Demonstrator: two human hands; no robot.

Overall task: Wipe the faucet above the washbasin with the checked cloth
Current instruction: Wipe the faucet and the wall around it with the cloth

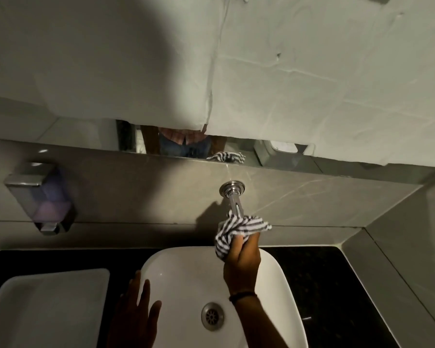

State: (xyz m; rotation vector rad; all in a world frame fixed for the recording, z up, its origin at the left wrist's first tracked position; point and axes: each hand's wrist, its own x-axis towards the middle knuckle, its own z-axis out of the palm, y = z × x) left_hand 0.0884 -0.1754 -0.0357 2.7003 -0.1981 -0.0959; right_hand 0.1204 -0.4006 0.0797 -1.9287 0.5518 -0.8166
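Note:
A chrome faucet (232, 197) sticks out of the grey tiled wall above the white washbasin (274, 277). My right hand (241, 264) grips the bunched black-and-white checked cloth (236, 231), which wraps the outer end of the spout and hides its tip. My left hand (136, 312) rests flat with fingers apart on the basin's left rim and holds nothing. The basin drain (212, 316) lies below, between my arms.
A wall soap dispenser (39, 197) hangs at the left. A second white basin (48, 305) stands at the lower left on the black countertop (324, 285). A mirror covered with white paper (286, 84) sits above the tile ledge. The side wall closes in at right.

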